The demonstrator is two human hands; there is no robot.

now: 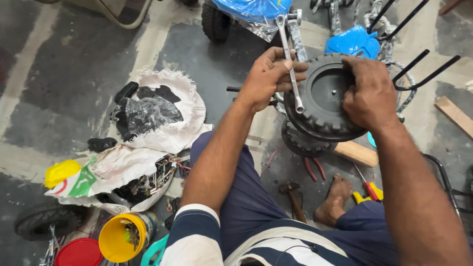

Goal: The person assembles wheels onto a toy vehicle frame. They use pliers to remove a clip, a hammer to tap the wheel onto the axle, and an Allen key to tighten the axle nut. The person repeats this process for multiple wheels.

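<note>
A black plastic toy wheel (pixel 322 98) with knobby tread is held up in front of me, its hub facing me. My left hand (pixel 268 76) grips a silver combination wrench (pixel 289 59) and presses against the wheel's left rim. My right hand (pixel 367 91) is clamped over the wheel's right edge. A second black wheel (pixel 300 140) lies just beneath the first, mostly hidden by it.
On the floor lie a hammer (pixel 294 197), red-handled pliers (pixel 314 168), a screwdriver (pixel 367 186) and a wood block (pixel 355 153). At left are white sacks of parts (pixel 162 113), a yellow tub (pixel 118 239), a red lid (pixel 78 252) and another tyre (pixel 39 219). A blue toy vehicle (pixel 352 43) stands behind.
</note>
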